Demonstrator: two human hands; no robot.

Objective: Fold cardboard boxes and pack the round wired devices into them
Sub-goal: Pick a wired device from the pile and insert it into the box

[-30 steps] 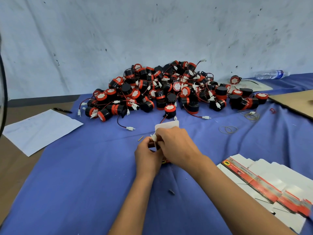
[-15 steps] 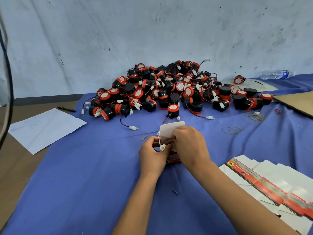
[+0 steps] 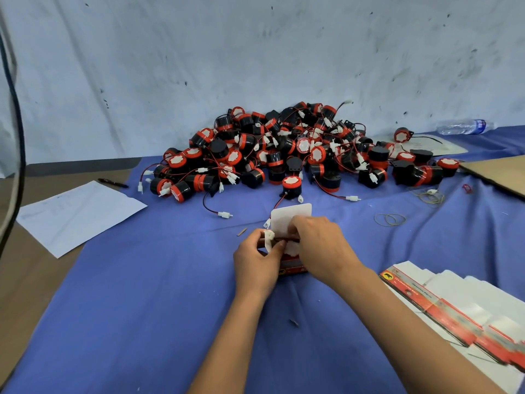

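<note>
left hand [image 3: 257, 263]: bare | right hand [image 3: 321, 245]: bare | forearms: sleeveless

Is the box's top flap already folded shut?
No, the white flap stands upright behind both hands, leaving the box open.

A matt blue cloth [image 3: 142, 308], lightly creased, covers the table. The round devices [image 3: 284, 155] look like glossy black and red plastic; the flat boxes [image 3: 454, 305] are smooth printed card, white inside.
</note>
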